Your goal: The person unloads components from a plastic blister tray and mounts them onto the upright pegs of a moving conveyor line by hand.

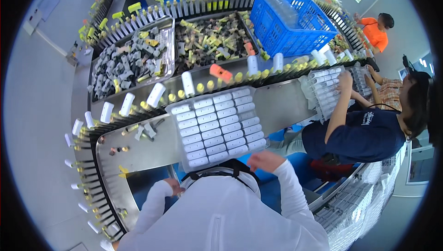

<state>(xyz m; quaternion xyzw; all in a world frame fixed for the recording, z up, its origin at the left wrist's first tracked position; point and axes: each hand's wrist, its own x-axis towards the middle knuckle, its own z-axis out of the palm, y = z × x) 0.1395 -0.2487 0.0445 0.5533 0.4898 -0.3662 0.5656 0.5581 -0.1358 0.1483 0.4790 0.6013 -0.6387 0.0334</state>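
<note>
A clear plastic tray [182,160] lies before me, filled with rows of white oblong plastic casings [217,126]. A gap shows in its right column. Close to the tray's lower right corner is my right hand [267,161], fingers curled in; whether anything is in them is hidden. My left hand [174,187] is low beside the tray's lower left, next to the bench edge, its fingers too small to make out. Beyond the tray, a curved conveyor carries upright pegs with yellow tips [200,87], some topped by white casings [188,83] and an orange one [220,73].
Metal trays of grey parts [124,62] and mixed yellow-grey parts [212,39] stand inside the conveyor loop, beside a blue crate [290,25]. Loose grey pieces [148,130] lie on the bench at left. A co-worker in navy [355,133] handles another tray [328,92] at right.
</note>
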